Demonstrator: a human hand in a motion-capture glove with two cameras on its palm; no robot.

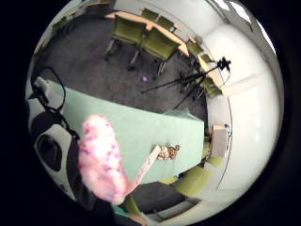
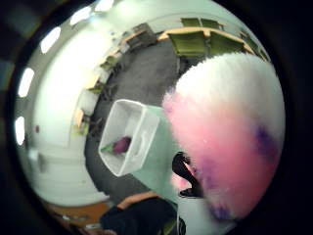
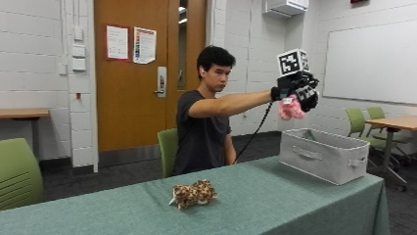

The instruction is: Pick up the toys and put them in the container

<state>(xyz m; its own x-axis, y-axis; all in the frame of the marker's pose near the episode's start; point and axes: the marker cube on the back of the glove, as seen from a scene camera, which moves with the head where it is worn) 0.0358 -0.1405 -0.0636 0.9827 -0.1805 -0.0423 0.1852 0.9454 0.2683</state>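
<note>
The person is sitting behind the green-clothed table [image 3: 273, 196], right arm stretched out level toward the right of the scene. The gloved right hand [image 3: 298, 90] is gripping a pink fluffy toy [image 3: 290, 108], fingers curling round its upper part while the rest is dangling below the palm. The toy is hanging in the air above the near-left corner of the grey container [image 3: 322, 154], clear of its rim and not touching it.

The container is sitting on the right end of the table, open top facing up, handle slots showing on its near side and right end. From the thumb side palm view, the container [image 2: 128, 137] is showing its inside, and a dark purplish thing with a bit of green [image 2: 119, 145] is lying at the bottom of it; what it is cannot be told. The pink toy [image 2: 230, 142] is filling much of that view, white fluff fading to pink with purple spots.

A second toy, spotted brown and tan like a leopard [image 3: 193, 194], is lying on the table toward the near edge, well to the left of the container and well apart from the hand. In the little finger side palm view, the pink toy [image 1: 102, 160] is hanging close to the palm with the leopard toy [image 1: 168, 152] small on the cloth beyond it.

The person's other hand is hidden behind the table.
</note>
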